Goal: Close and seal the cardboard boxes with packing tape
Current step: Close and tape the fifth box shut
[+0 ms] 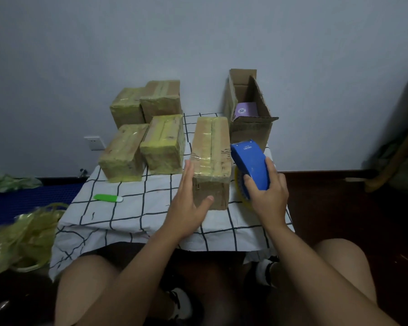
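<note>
The long brown cardboard box (211, 158), partly wrapped in yellowish tape, stands on the white cloth with black grid lines (132, 215) that covers the table, near the front edge and a little toward the right side. Its long axis runs from the person toward the wall, so one short end faces the person.

The left hand (189, 201) is open, its fingers straight. It lies against the left side of this box at the near end, and the thumb reaches across the front face. The right hand (267, 194) grips the blue plastic tape dispenser (250, 163), with the fingers curled round its handle. The dispenser is just beside the right side of the box, and the yellow tape roll (242, 191) shows under it.

So the box lies between the two hands, and the dispenser hand is the nearer one to the untaped right side. In my judgement the next strip must go along or around this side, while the left hand keeps the box steady.
</note>
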